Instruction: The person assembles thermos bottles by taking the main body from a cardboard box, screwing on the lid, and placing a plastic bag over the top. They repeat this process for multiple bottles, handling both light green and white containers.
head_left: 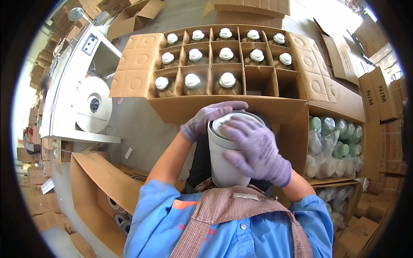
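A tall pale grey cylindrical container stands upright against my apron, its top facing up. My left hand, in a light purple knit glove, curls around the far left of its rim. The gloved right hand is closed on it from the right, fingers across the round top and thumb against the side. What lies under the right fingers is hidden. Just beyond my hands is an open cardboard carton, split by dividers and holding several bottles with white caps. Two compartments at its near right hold no bottle.
On the right, an open carton contains plastic-wrapped items with green tops. At lower left, another open carton holds round ring-shaped parts. A white machine with a round reel stands at left. Flattened cardboard lies at far right.
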A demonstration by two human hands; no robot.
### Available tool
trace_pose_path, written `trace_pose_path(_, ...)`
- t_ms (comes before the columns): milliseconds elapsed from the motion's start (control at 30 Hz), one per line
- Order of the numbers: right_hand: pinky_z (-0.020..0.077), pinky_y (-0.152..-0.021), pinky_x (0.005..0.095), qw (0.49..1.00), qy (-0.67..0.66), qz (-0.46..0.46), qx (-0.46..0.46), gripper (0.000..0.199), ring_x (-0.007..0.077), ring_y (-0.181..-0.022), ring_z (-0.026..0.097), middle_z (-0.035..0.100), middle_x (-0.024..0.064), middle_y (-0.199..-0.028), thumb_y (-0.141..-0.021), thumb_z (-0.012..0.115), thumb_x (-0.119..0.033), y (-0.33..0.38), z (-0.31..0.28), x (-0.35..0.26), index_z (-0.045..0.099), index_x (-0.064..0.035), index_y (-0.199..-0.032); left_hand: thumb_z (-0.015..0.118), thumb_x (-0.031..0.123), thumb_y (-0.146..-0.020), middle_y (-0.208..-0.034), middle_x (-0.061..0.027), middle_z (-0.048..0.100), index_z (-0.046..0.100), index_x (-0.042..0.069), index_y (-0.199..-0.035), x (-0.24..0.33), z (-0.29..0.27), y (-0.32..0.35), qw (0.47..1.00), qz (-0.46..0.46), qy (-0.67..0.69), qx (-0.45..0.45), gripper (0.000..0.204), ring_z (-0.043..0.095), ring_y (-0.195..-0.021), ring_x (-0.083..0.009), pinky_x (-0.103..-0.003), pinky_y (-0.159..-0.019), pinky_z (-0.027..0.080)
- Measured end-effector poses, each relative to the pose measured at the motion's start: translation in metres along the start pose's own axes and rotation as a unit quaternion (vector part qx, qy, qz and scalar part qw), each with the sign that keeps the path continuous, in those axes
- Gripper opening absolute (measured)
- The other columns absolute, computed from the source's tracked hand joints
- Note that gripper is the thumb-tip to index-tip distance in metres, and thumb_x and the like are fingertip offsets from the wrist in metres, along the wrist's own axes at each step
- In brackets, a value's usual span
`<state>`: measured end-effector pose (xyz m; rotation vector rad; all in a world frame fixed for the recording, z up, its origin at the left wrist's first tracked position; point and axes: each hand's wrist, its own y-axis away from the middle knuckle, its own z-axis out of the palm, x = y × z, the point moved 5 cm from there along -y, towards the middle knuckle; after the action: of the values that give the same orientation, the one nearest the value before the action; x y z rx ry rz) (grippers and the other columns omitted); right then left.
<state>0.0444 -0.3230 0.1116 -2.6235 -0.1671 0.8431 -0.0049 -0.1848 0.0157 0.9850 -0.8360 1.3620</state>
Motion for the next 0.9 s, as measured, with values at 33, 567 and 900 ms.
trace_pose_path(33,0.0430,-0.098,0.0489,0.999,0.029,0.020,-0.020,0.047,0.0399,-0.109,0.057,0.060,0.0213,-0.112,-0.085,0.064,-0.036,-0.005,0.004,-0.010,0.058,-0.0016,-0.117,0.044,0.033,-0.099,-0.136,-0.0165,0.053,0.046,-0.006,-0.137,-0.004,0.002,-0.008,0.999,-0.005,0.039,-0.018,0.054,0.051,-0.126,-0.0247,-0.035,-0.111,0.036)
trace_pose_path(567,0.0394,-0.103,0.0486,0.999,-0.027,0.041,-0.005,0.040,0.0400,-0.116,0.055,0.060,0.0206,-0.119,-0.087,0.061,-0.030,-0.011,0.003,-0.006,0.062,0.0004,-0.113,0.045,0.034,-0.103,-0.134,-0.0182,0.055,0.046,-0.006,-0.136,-0.009,-0.005,-0.019,0.995,-0.015,0.095,-0.010,0.052,0.053,-0.124,-0.0257,-0.038,-0.109,0.040)
trace_pose_path(900,0.0457,-0.096,0.0367,0.957,-0.224,0.155,0.105,0.039,0.0299,-0.108,0.059,0.059,0.0188,-0.116,-0.086,0.065,-0.019,0.034,-0.019,0.057,0.061,0.0038,-0.117,0.068,0.011,-0.088,-0.106,-0.0078,0.067,0.067,0.000,-0.113,0.056,0.018,-0.002,0.971,-0.009,-0.238,0.016,0.027,0.062,-0.099,-0.0146,-0.028,-0.088,0.049)
